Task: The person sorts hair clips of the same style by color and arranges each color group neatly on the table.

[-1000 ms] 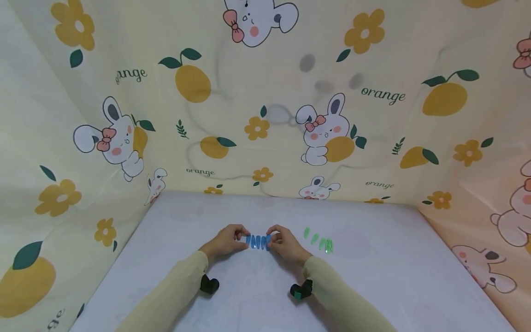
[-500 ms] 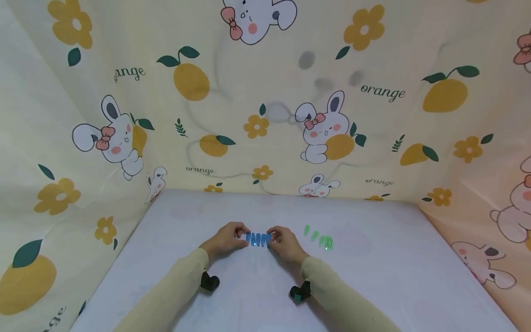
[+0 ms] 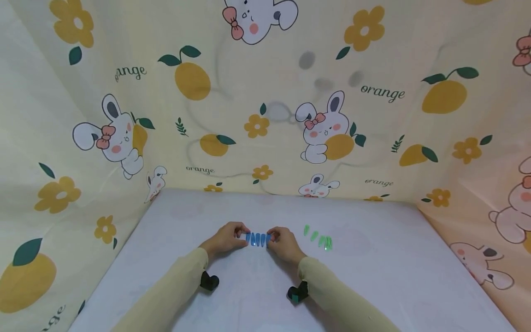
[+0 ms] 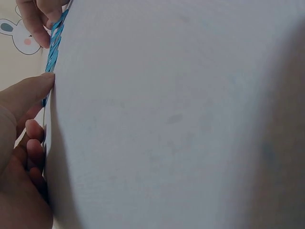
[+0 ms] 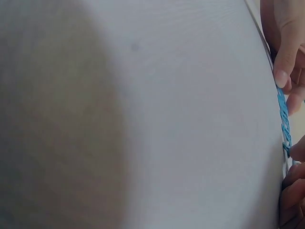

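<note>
Several blue, long pointed false nails [image 3: 258, 240] lie side by side in a short row on the white table. At the row's left end my left hand [image 3: 225, 239] pinches the outermost blue nail between thumb and index finger. My right hand [image 3: 287, 245] pinches the nail at the right end the same way, its fingertips covering part of it. In the left wrist view the blue nails [image 4: 55, 47] appear edge-on between both hands. The right wrist view also has the blue nails [image 5: 284, 117] at its right edge, between the fingertips.
Several green false nails [image 3: 321, 240] lie in a slanting line to the right of my right hand. The white table [image 3: 373, 276] meets a cream curtain [image 3: 265, 152] printed with rabbits and oranges. Black heart-shaped pieces [image 3: 209, 281] sit by both cuffs.
My right wrist and sleeve have shifted slightly left, while its fingertips stay at the row's right end. My left hand keeps its place at the left end.
</note>
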A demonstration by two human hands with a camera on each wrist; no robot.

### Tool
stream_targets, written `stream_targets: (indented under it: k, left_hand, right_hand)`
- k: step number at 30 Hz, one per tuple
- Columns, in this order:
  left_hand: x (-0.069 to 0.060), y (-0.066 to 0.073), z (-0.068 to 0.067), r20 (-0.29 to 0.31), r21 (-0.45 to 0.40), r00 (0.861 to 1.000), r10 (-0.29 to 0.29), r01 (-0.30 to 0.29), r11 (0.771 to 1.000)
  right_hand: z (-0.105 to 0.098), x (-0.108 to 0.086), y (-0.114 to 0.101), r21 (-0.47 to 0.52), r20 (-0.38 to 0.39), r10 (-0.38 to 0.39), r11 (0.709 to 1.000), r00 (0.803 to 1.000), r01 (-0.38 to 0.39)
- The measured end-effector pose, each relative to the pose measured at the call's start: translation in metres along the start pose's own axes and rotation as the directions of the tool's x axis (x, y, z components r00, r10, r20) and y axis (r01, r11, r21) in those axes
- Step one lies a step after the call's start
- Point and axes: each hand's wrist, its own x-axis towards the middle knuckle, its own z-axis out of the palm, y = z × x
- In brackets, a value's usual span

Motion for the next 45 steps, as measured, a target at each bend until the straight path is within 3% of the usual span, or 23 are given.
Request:
stream_targets:
  k: [14, 31, 39, 45]
  left_hand:
    - [-0.004, -0.002, 0.001, -0.011, -0.001, 1.0, 0.029, -0.029, 1.0]
    - [-0.002, -0.002, 0.001, -0.006, -0.001, 1.0, -0.006, 0.006, 1.0]
    - [-0.001, -0.002, 0.0, 0.023, -0.04, 0.999, -0.035, 0.036, 0.999]
    - [-0.007, 0.002, -0.003, 0.027, -0.065, 0.999, -0.033, 0.034, 0.997]
  right_hand:
    - [0.0, 0.003, 0.001, 0.002, -0.01, -0.004, 1.0, 1.0, 0.004]
    - [-0.002, 0.001, -0.001, 0.033, 0.01, 0.022, 0.999, 1.0, -0.022]
    - [-0.009, 0.003, 0.007, 0.194, 0.053, 0.068, 0.978, 0.996, -0.077]
    - [-0.022, 0.0, 0.007, 0.238, -0.017, 0.088, 0.968, 0.996, -0.082]
